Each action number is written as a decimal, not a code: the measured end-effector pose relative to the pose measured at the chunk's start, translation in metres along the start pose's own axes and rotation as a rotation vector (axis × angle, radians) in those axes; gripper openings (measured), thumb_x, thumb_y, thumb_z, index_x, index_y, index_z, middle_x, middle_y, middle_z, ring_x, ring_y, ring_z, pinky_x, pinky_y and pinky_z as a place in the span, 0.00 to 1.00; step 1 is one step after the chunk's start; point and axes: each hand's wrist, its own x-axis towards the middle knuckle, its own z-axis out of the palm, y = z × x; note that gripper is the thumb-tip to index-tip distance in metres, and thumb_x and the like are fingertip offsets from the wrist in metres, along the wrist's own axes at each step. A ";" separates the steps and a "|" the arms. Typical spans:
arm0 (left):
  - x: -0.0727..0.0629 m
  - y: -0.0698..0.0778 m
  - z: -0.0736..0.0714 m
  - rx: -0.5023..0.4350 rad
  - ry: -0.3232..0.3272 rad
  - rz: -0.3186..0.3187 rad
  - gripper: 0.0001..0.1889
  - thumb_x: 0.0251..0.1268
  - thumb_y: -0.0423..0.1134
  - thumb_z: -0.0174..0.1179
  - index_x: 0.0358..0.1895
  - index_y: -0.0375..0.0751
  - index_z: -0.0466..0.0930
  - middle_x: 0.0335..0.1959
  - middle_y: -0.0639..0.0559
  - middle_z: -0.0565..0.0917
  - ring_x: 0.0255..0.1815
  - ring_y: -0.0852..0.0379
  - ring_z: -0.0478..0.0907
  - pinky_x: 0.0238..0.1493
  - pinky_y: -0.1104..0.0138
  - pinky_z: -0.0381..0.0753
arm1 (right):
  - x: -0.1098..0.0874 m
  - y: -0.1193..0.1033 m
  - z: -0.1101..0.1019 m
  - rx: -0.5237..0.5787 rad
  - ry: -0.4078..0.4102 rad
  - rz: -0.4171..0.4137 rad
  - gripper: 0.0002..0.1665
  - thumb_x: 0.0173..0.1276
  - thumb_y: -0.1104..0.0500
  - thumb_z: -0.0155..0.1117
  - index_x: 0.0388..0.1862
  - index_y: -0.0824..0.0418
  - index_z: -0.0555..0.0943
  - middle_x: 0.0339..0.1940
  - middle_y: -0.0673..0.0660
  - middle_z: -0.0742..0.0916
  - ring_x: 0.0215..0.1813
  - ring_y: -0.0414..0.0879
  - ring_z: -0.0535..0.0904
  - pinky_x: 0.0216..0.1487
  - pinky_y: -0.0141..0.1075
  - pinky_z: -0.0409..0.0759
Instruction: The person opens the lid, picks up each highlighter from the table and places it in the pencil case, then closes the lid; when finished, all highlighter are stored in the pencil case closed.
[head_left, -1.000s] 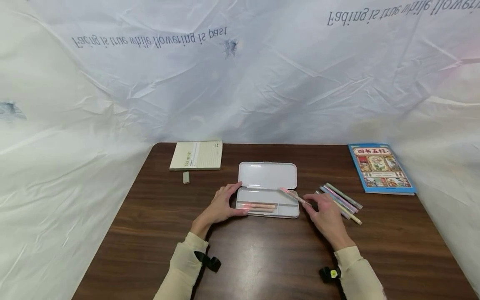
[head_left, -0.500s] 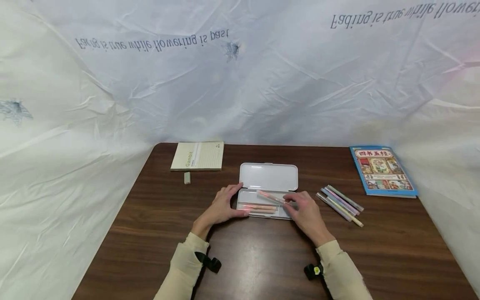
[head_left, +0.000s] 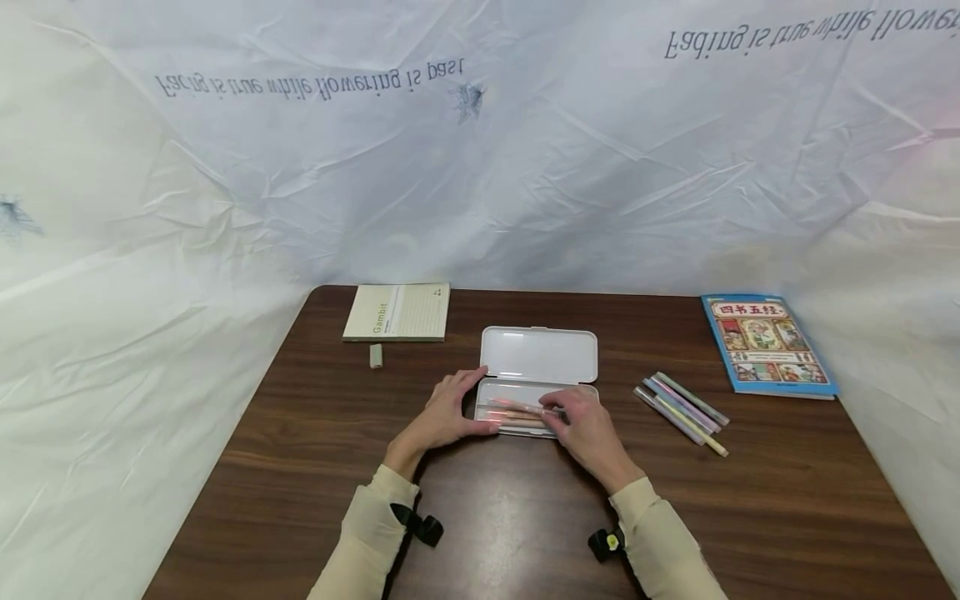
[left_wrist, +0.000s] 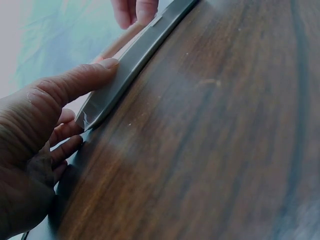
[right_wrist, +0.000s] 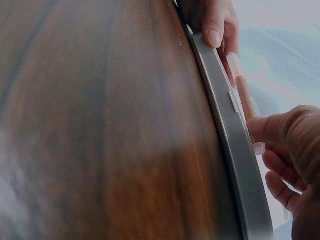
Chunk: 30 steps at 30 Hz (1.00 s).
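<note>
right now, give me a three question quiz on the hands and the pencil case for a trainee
1. Which hand pinches the orange-pink pen at the open pencil case?
2. True or false: the left hand grips the pencil case at its left end.
3. Fill in: in the head view, between the pencil case and the blue-edged book lie the ____.

Key: 1. The right hand. 2. True. 3. Loose pens.

Wrinkled white sheeting (head_left: pixel 450 200) — perhaps plastic — hangs behind a brown table (head_left: pixel 510 500).
</note>
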 end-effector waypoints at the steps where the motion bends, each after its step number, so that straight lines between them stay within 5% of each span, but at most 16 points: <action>1: 0.000 0.000 0.000 0.000 -0.001 0.000 0.56 0.55 0.63 0.78 0.86 0.58 0.58 0.79 0.50 0.67 0.76 0.41 0.61 0.73 0.38 0.62 | 0.000 0.000 0.001 0.002 -0.002 -0.006 0.13 0.58 0.68 0.83 0.41 0.62 0.89 0.40 0.56 0.90 0.46 0.53 0.84 0.49 0.51 0.82; 30: 0.000 -0.001 0.002 0.024 0.003 -0.018 0.56 0.55 0.65 0.77 0.86 0.60 0.57 0.79 0.52 0.67 0.75 0.42 0.62 0.71 0.39 0.65 | 0.000 -0.002 0.009 -0.018 -0.035 -0.026 0.14 0.54 0.67 0.85 0.38 0.59 0.90 0.35 0.53 0.88 0.41 0.48 0.82 0.44 0.45 0.81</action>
